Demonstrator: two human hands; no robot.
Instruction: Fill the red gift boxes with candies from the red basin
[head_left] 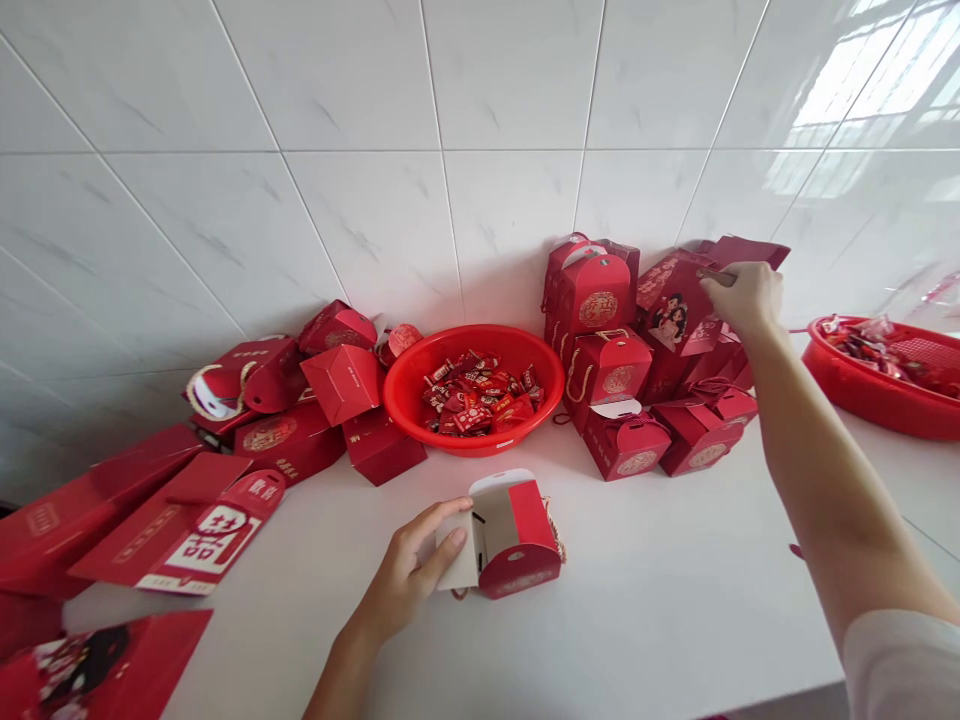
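An open red gift box (523, 535) stands on the white table with its pale inside showing and a twisted cord handle at its right side. My left hand (416, 560) pinches the box's white left flap between thumb and fingers. Over at the back right, my right hand (746, 295) is closed on the upper edge of a red box with a cartoon couple (675, 310), among a pile of similar boxes. The tips of its fingers are partly hidden. Behind the open box sits a round red basin (474, 445) holding many wrapped candies (480, 395).
Stacked red boxes (615, 370) stand right of the basin. More red boxes (270, 430) and flat red bags (217, 540) lie to the left. A red basket (862, 385) with wrapped items is at the far right. A tiled wall (360, 230) closes the back.
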